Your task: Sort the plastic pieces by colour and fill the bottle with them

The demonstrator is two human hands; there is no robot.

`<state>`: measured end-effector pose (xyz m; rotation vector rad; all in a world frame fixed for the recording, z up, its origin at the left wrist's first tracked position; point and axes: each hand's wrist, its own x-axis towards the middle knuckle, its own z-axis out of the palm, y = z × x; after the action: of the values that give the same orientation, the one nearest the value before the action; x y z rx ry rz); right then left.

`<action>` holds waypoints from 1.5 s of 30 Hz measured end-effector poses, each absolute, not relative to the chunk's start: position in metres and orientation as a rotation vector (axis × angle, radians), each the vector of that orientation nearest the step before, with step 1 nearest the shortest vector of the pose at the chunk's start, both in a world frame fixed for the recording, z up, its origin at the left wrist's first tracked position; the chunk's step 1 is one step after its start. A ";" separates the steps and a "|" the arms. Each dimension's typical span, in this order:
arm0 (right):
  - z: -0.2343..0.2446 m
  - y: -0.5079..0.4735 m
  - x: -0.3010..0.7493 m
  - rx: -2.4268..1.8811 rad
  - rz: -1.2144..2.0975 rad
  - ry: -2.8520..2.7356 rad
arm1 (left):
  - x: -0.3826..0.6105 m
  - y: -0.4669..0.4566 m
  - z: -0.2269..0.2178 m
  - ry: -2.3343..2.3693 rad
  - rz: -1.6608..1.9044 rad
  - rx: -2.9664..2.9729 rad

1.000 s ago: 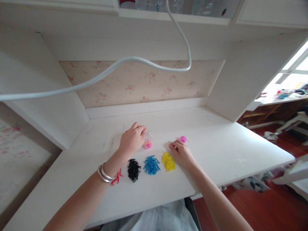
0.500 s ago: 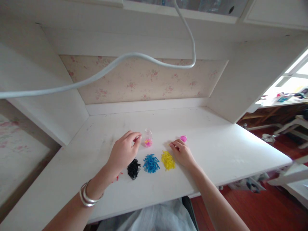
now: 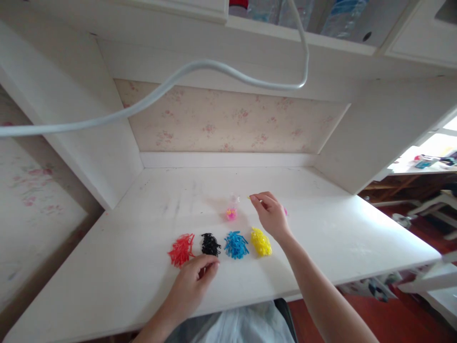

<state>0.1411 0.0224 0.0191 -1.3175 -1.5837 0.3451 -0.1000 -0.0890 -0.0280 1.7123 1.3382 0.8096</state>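
My right hand (image 3: 269,214) is raised beside the clear bottle, thumb and forefinger pinched on a small yellow strip (image 3: 249,197). The little bottle (image 3: 232,213) stands upright with pink and yellow bits at its bottom. My left hand (image 3: 195,281) is closed at the near edge of the black pile; anything in its fingertips is too small to make out. In a row lie piles of small strips or bands: red (image 3: 181,249), black (image 3: 210,244), blue (image 3: 236,245) and yellow (image 3: 261,242). A pink round piece (image 3: 285,211) is mostly hidden behind my right hand.
The white desk (image 3: 117,267) has side panels and a floral back wall (image 3: 217,119). A white cable (image 3: 214,66) hangs across the upper view. Overhead, a shelf holds plastic bottles (image 3: 342,16). Past the right panel is another table with things on it.
My left hand has moved from beside the bottle back toward me, uncovering the red pile. My right hand has lifted from near the yellow pile toward the bottle with a yellow strip. The view has shifted.
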 end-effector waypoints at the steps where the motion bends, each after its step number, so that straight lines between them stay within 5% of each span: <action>1: 0.025 0.025 0.134 -1.302 0.320 -1.607 | -0.100 -0.088 -0.027 1.345 0.806 1.717; 11: 0.042 0.048 0.109 -1.281 0.063 -1.916 | -0.101 -0.091 -0.017 1.312 0.803 1.803; 28: 0.037 0.046 0.124 -1.305 0.095 -1.869 | -0.099 -0.091 -0.017 1.315 0.772 1.834; 38: -0.039 0.021 0.200 -1.507 0.427 -1.762 | -0.078 -0.088 -0.018 1.412 0.752 2.071; 45: -0.053 0.011 0.206 -1.450 0.409 -1.833 | -0.012 -0.074 0.000 1.477 0.428 2.404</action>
<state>0.2056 0.0110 -0.0534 -1.4501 -1.8327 0.4088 -0.0123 -0.0736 -0.0003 2.4044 1.4769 0.4279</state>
